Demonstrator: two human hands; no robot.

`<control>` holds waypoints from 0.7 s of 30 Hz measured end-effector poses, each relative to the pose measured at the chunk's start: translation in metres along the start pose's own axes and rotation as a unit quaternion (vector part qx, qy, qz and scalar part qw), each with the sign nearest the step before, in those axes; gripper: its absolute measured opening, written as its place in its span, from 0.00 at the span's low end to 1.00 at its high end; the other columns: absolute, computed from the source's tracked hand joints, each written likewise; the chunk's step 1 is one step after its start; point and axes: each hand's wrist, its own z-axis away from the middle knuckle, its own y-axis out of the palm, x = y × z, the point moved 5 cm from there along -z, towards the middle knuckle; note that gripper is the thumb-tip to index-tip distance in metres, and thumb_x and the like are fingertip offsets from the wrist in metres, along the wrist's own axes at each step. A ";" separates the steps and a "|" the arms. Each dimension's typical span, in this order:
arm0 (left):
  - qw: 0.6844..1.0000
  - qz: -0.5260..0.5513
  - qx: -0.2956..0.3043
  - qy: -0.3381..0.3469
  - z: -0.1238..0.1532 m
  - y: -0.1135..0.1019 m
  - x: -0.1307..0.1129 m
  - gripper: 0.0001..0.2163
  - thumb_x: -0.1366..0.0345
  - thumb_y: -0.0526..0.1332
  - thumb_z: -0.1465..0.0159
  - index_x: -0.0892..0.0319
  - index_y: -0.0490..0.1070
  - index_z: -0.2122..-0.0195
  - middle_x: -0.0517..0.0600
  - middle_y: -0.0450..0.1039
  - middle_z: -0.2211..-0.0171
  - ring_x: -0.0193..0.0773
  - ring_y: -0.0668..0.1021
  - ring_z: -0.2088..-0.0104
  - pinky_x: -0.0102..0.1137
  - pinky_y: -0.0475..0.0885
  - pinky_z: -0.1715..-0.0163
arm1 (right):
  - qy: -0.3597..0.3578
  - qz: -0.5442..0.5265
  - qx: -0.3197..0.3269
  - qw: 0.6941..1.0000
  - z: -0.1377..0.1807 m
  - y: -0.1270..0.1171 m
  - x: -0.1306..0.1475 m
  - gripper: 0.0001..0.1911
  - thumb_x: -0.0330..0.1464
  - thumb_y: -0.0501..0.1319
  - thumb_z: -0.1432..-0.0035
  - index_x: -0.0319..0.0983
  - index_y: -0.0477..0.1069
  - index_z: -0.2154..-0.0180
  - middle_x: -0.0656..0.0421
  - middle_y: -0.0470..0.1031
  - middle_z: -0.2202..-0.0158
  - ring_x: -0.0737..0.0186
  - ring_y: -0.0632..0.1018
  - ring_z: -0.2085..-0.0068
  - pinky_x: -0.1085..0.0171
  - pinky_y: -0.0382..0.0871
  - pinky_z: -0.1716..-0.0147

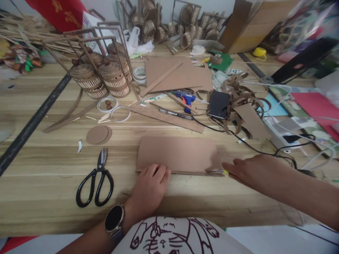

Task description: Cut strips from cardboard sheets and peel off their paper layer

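A rectangular piece of cardboard [177, 151] lies flat in front of me, with a narrow cardboard strip [196, 173] along its near edge. My left hand [153, 183], fingers bent and close together, presses down on that near edge. My right hand [238, 165] is closed at the right end of the strip. From its fingertips pokes a small yellow-tipped utility knife [224, 171], mostly hidden by the hand, touching the cardboard. Black-handled scissors [99, 178] lie to the left of my left hand, blades pointing away. Two cardboard discs [98, 134] overlap beyond the scissors.
Lidded cardboard baskets [115, 79] in frames stand at the back left. Tape rings [120, 113], a blue glue gun [186, 100], a pen [176, 114] and larger cardboard [172, 74] lie beyond. Curled strips [238, 95], a black phone-like slab [219, 104] and cables surround a power strip [286, 135].
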 end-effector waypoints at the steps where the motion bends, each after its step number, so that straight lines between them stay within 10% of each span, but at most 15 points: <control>1: 1.000 0.001 -0.002 -0.003 0.000 0.000 0.000 0.10 0.76 0.56 0.33 0.62 0.72 0.53 0.52 0.75 0.62 0.42 0.73 0.64 0.36 0.70 0.67 | -0.008 -0.002 0.019 1.000 0.002 -0.001 -0.005 0.06 0.27 0.59 0.40 0.43 0.72 0.67 0.59 0.72 0.80 0.63 0.69 0.81 0.61 0.42 0.76; 21: 1.000 -0.015 -0.001 -0.004 0.001 -0.001 -0.001 0.10 0.77 0.55 0.33 0.62 0.72 0.54 0.52 0.76 0.62 0.41 0.74 0.63 0.35 0.71 0.66 | -0.070 0.072 -0.011 0.995 -0.013 -0.014 0.034 0.08 0.22 0.58 0.42 0.40 0.69 0.65 0.61 0.73 0.78 0.62 0.75 0.81 0.61 0.38 0.78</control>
